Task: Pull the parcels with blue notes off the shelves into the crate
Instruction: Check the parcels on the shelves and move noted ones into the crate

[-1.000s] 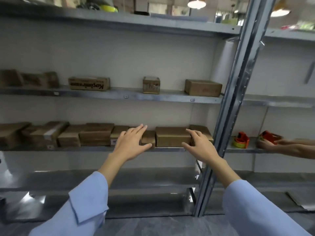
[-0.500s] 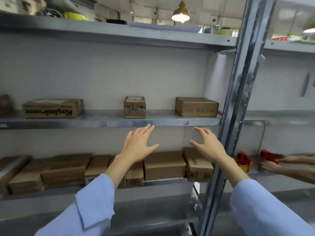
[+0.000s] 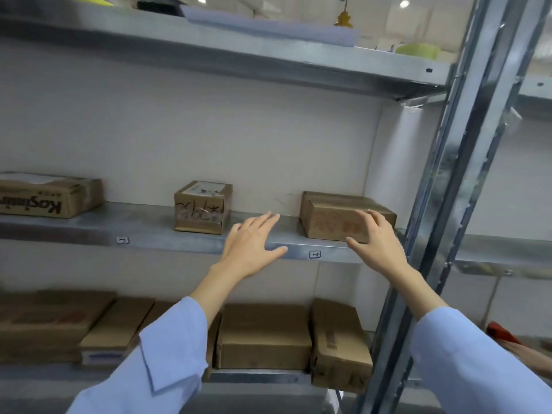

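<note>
Left hand [image 3: 252,246]: raised, back toward the camera, fingers [image 3: 263,221] straight and slightly spread, thumb out to the right; holds nothing. Left forearm: bare from the wrist, left sleeve [image 3: 167,348] light blue, cuff loose.
Right hand [image 3: 378,243]: raised level with the left, well apart from it, fingers relaxed, thumb out to the left. Right forearm: bare, right sleeve [image 3: 472,363] light blue.

Grey metal shelves [image 3: 149,228] crossed the frame before a white wall [image 3: 209,138]. A steel post [image 3: 466,174] rose at right; ceiling lights [image 3: 404,3] glowed above.
</note>
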Available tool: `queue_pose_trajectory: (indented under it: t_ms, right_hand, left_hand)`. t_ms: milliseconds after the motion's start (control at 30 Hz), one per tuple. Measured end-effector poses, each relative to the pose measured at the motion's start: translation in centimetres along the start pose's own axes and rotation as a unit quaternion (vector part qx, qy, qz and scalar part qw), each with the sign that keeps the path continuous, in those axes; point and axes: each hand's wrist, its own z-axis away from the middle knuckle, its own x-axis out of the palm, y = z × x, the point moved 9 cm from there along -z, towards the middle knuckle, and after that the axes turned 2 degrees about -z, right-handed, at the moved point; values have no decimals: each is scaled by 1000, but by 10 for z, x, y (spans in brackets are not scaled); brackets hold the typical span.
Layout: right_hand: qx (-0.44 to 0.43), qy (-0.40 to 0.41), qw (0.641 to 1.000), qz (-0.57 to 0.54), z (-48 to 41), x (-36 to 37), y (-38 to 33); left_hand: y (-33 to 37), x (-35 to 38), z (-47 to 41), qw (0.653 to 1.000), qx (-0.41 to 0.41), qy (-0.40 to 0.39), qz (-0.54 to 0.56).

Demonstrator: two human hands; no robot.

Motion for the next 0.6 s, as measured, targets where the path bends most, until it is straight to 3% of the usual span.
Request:
queue_pose_trajectory:
  t_ms: [600]
  right_hand:
    - [-2,72,997,-3,-49,8,69]
  left_hand:
    - [41,54,-100,999,23,10,44]
